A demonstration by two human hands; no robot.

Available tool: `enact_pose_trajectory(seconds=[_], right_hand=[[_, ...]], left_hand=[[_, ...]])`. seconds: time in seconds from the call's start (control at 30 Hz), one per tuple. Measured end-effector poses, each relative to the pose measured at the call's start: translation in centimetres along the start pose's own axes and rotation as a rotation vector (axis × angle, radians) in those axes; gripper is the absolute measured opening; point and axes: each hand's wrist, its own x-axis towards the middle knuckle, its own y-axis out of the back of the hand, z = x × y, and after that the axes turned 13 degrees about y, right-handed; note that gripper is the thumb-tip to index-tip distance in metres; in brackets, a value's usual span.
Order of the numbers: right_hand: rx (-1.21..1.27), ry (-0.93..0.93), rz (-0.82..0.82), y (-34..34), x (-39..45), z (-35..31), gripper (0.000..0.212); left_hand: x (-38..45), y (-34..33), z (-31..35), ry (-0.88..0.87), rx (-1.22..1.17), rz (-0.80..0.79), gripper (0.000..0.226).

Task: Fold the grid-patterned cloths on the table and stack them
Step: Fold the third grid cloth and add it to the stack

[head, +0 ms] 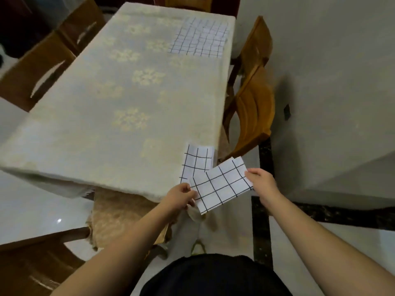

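Between both hands, a folded cloth held off the table's near corner.

Left hand (181,195) and right hand (261,181) each pinch an end of the folded cloth (220,184). Just beyond them another folded cloth (197,162) lies on the table (106,103); stacking looks next. Far beyond the right hand, an unfolded cloth (199,37) apparently remains.
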Motion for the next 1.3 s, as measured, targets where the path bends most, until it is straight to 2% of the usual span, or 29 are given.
enact_pose_trajectory(seconds=[0.2,0.47,0.7,1.07,1.23,1.3], right_hand=[[-0.235,0.162,-0.240,-3.7,7.4,-2.7,0.013],[-0.518,0.419,-0.555,-9.0,14.8,-5.4,0.016],[-0.621,0.539,-0.750,-11.6,18.1,-5.9,0.012],[-0.672,0.617,-0.821,-12.2,19.7,-5.0,0.012],[-0.644,0.664,-0.772,-12.0,19.9,-4.2,0.011],[-0.628,0.746,-0.737,-11.7,19.7,-4.1,0.016]], left_hand=[[1.3,-0.1,-0.8,0.125,-0.179,0.107,0.012],[2.0,-2.6,-0.1,0.213,-0.369,0.334,0.013],[2.5,-6.3,0.1,0.326,-0.649,0.498,0.016],[4.3,-7.5,0.0,0.306,-0.553,0.748,0.013],[4.4,-7.7,-0.4,0.292,-0.642,0.740,0.011],[4.2,-8.1,-0.4,0.273,-0.650,0.751,0.012]])
